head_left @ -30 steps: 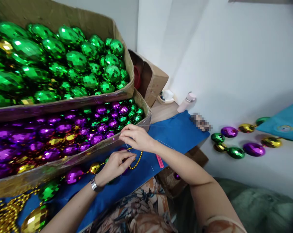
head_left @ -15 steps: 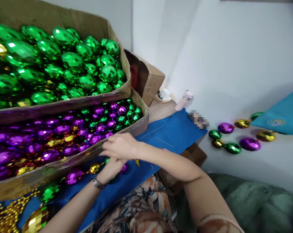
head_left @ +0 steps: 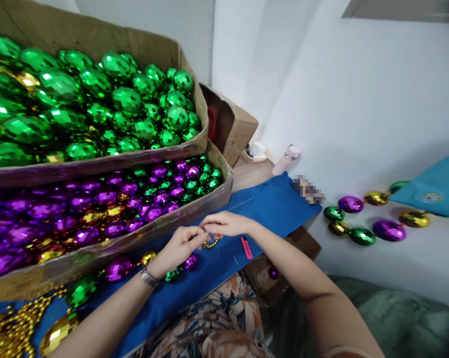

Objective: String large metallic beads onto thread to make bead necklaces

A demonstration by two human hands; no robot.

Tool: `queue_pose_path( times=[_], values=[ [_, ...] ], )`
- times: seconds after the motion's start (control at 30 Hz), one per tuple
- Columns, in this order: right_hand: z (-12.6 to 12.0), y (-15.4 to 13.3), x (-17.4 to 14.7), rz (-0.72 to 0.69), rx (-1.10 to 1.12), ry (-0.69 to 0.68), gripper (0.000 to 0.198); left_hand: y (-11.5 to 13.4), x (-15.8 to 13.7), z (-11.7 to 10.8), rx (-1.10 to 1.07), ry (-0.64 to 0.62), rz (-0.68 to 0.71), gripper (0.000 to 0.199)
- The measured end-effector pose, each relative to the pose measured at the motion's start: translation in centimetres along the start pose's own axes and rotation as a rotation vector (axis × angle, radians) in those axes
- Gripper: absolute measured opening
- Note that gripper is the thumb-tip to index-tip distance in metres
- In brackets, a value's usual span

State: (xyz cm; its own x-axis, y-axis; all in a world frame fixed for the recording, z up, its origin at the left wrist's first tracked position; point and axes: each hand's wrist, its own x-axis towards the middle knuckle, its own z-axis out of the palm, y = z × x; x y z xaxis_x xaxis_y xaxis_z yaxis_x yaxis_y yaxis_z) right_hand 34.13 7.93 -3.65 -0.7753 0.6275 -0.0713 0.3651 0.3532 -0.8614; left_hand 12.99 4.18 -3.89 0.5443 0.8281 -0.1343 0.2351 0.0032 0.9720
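Observation:
My left hand point(head_left: 179, 249), with a watch point(head_left: 149, 277) at the wrist, is closed in a pinch. Its fingertips meet those of my right hand point(head_left: 228, 224), also closed. A short loop of gold bead string point(head_left: 210, 244) hangs right under my right fingers; what lies between the left fingertips is too small to make out. Below the hands, on blue cloth point(head_left: 269, 204), rests a strand of big faceted beads: a purple bead point(head_left: 118, 268), a gold bead point(head_left: 149, 257), a green bead point(head_left: 81, 291) and a small purple bead point(head_left: 190, 262).
A box of green beads point(head_left: 202, 119) stands behind a low box of purple and green beads point(head_left: 209, 199). A pink tag point(head_left: 247, 248) lies right of my hands. Gold bead strings point(head_left: 14, 325) pile at lower left. A pink bottle point(head_left: 286, 160) stands by the wall.
My right hand has moved right and down, off my left hand, which it was crossing. Now the fingertips meet, and the gold bead loop and pink tag show clearly. The view has shifted slightly.

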Motion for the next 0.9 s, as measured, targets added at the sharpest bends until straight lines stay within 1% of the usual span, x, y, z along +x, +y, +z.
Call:
queue_pose_path(
  times=[0.03, 0.07, 0.1, 0.17, 0.23, 0.27, 0.3, 0.37, 0.43, 0.5, 0.63, 0.73, 0.83, 0.9],
  values=[
    [-0.7, -0.2, -0.4, 0.024, 0.016, -0.027, 0.035, 0.3, 0.0, -0.3, 0.020, -0.002, 0.017, 0.035],
    [-1.3, -0.6, -0.8, 0.027, 0.041, -0.025, 0.034, 0.6, 0.0, -0.7, 0.050, -0.003, 0.037, 0.034],
    [-1.8, -1.1, -1.2, 0.006, 0.099, 0.014, 0.034, 0.9, 0.0, -1.0, 0.088, 0.002, 0.061, 0.033],
    [-2.2, -2.5, -1.6, -0.071, 0.348, 0.171, 0.034, 1.6, 0.2, -1.5, 0.176, 0.022, 0.115, 0.032],
    [-1.9, -4.3, -1.4, -0.160, 0.663, 0.355, 0.034, 2.4, 0.5, -1.7, 0.262, 0.040, 0.160, 0.032],
    [-1.6, -5.2, -1.1, -0.198, 0.791, 0.411, 0.034, 2.8, 0.8, -1.7, 0.297, 0.041, 0.182, 0.031],
    [-1.3, -6.1, -0.7, -0.225, 0.881, 0.432, 0.034, 3.1, 1.0, -1.6, 0.326, 0.036, 0.203, 0.031],
    [-1.0, -7.7, 0.1, -0.252, 0.964, 0.427, 0.031, 3.7, 1.5, -1.4, 0.366, 0.017, 0.247, 0.029],
    [-1.4, -9.2, 0.9, -0.266, 0.978, 0.455, 0.026, 4.2, 1.8, -1.2, 0.396, 0.001, 0.290, 0.028],
    [-2.5, -10.6, 1.4, -0.269, 0.936, 0.519, 0.024, 4.7, 2.0, -1.1, 0.420, -0.008, 0.326, 0.026],
    [-4.9, -13.8, 2.1, -0.235, 0.753, 0.661, 0.029, 6.2, 1.9, -1.0, 0.425, -0.016, 0.353, 0.026],
    [-6.0, -16.4, 2.5, -0.227, 0.650, 0.719, 0.030, 7.5, 1.6, -1.2, 0.410, -0.020, 0.336, 0.029],
    [-6.8, -19.2, 2.7, -0.229, 0.603, 0.761, 0.032, 8.7, 1.1, -1.4, 0.410, 0.025, 0.360, 0.030],
    [-7.6, -21.0, 2.8, -0.239, 0.618, 0.776, 0.034, 9.6, 0.7, -1.7, 0.399, 0.072, 0.375, 0.029]
  ],
)
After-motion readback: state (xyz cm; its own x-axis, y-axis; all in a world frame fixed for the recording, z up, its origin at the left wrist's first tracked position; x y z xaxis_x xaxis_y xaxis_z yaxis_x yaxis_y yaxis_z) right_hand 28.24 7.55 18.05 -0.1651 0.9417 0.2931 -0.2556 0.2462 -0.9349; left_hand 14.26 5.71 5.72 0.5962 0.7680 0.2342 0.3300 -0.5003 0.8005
